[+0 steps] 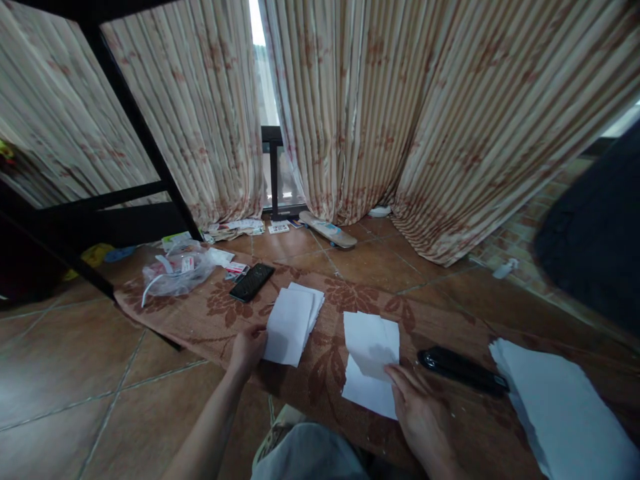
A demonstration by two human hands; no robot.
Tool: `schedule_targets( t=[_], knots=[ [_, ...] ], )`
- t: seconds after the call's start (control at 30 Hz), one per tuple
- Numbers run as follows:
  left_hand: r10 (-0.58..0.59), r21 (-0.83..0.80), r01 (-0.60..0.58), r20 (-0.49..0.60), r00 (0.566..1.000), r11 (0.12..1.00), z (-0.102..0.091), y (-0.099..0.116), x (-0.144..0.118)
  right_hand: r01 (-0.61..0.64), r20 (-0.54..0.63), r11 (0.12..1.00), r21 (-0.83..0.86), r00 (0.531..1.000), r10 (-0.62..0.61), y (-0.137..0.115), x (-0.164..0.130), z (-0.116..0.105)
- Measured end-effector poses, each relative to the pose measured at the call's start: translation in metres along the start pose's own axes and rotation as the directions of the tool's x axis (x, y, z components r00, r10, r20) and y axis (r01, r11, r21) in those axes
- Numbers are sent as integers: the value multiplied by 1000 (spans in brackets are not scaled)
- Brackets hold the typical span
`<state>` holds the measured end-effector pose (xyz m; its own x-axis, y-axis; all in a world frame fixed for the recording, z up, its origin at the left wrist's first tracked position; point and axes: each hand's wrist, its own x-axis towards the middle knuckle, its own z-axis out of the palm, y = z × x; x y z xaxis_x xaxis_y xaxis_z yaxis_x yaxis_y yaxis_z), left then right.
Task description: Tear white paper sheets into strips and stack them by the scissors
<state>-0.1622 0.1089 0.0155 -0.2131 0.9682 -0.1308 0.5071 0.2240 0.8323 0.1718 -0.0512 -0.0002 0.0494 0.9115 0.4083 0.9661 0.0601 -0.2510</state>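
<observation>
My left hand (247,348) rests on the patterned brown mat (215,313), its fingers touching the near-left edge of a small stack of white paper sheets (293,323). My right hand (420,413) lies flat with its fingertips on the lower right corner of another pile of white sheets (370,360), whose top sheet is partly folded or lifted. A black stapler-like tool (463,369) lies just to the right of that pile. A large stack of white paper (555,407) sits at the far right.
A black remote or calculator (251,281) and a clear plastic bag (175,270) lie at the mat's far left. A small skateboard (327,229), scattered cards and striped curtains (350,113) stand behind. A black frame (135,127) rises on the left; a dark object (595,247) is on the right.
</observation>
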Motion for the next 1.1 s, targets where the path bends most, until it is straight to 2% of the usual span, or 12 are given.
schedule_targets(
  t=[0.17,0.3,0.4,0.47,0.53,0.6,0.67,0.77,0.93,1.1],
  knots=[
    [-16,-97,20,37,999,995,0,0,0,-27,117,988,-151,992,45,-9,-7,12],
    [-30,-228,39,40,999,973,-9,-7,4,4,193,997,-77,981,11,-19,-3,-4],
    [-61,-325,62,14,998,944,-21,-14,5,16,201,1000,6,979,-17,-31,22,-20],
    [-90,-377,82,-2,996,922,-27,-18,4,9,177,998,57,984,-19,-45,51,-21],
    [-117,-423,101,-10,993,900,-31,-20,2,36,164,990,136,985,-58,-64,88,-10],
    [-140,-462,115,-22,990,879,-34,-21,0,102,176,968,229,974,-144,-87,127,11],
    [-158,-493,118,-39,987,862,-38,-21,-1,135,268,966,220,944,-193,-109,162,36],
    [-179,-542,120,-58,982,832,-47,-22,-3,169,323,965,202,918,-228,-130,198,69],
    [-220,-574,140,-72,973,807,-62,-25,-8,176,394,974,146,892,-220,-136,214,97],
    [-247,-631,178,-22,969,755,-63,-20,-15,109,395,985,133,906,-153,-127,215,95]
  ],
)
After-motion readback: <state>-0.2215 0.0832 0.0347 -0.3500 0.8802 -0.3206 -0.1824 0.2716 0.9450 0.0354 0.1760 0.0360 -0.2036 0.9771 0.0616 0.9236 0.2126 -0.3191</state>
